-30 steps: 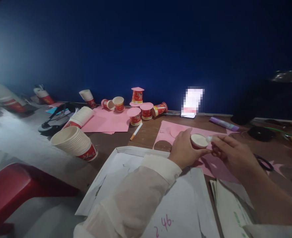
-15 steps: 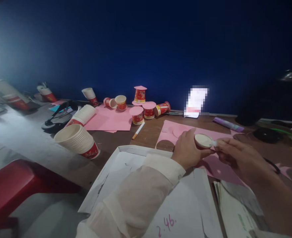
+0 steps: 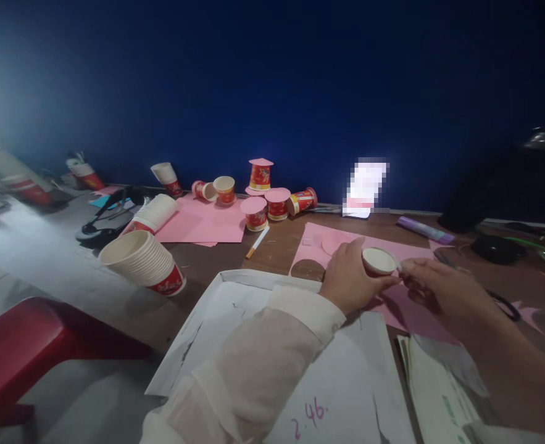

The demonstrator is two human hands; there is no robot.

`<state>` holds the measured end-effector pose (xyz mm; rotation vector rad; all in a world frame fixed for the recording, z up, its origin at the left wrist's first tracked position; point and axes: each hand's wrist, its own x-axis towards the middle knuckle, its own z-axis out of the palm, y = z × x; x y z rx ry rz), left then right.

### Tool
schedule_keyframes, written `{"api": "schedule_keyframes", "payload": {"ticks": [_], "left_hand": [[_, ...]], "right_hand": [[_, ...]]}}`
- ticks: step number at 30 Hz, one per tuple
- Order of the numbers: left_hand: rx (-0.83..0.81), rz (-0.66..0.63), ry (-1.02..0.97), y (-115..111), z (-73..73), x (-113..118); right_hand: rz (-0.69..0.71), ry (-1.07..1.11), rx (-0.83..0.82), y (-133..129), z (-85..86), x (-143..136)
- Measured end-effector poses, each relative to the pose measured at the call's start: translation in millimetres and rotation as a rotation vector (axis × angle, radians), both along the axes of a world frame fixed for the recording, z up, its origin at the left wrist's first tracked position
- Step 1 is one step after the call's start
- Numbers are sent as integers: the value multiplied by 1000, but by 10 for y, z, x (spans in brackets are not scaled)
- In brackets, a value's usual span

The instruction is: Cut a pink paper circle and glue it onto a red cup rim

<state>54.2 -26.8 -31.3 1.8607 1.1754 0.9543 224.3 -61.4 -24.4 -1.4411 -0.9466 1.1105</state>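
My left hand (image 3: 347,279) is wrapped round a red paper cup (image 3: 379,261), with the cup's pale round end and rim facing up. At the right side of that rim, the fingertips of my right hand (image 3: 441,288) are pinched together. A small whitish thing shows at those fingertips, too small to name. Both hands are over a pink paper sheet (image 3: 404,312) that has round holes cut in it. Behind them several red cups topped with pink paper discs (image 3: 278,195) stand grouped on the brown table, one raised above the others.
Stacked paper cups (image 3: 136,259) lean at the left, near a red stool (image 3: 36,345). A white board marked 2.46 (image 3: 328,370) lies under my left forearm. A cigarette-like stick (image 3: 257,242), a purple tube (image 3: 424,230), a lit phone (image 3: 365,188) and pink sheets (image 3: 207,222) are around.
The right fingertips have closed in at the cup's rim, and the whitish thing there shows less. The left hand keeps its hold on the cup.
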Motion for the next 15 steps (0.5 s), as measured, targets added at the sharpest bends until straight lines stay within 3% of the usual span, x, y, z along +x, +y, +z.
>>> {"api": "schedule_keyframes", "payload": {"ticks": [4, 10, 15], "left_hand": [[-3, -2, -16, 3, -19, 7], [6, 1, 5, 12, -38, 13], [8, 3, 0, 6, -21, 5]], "right_hand": [[-26, 57, 34, -38, 41, -17], [41, 33, -31, -78, 110, -58], [-17, -11, -23, -68, 124, -81]]}}
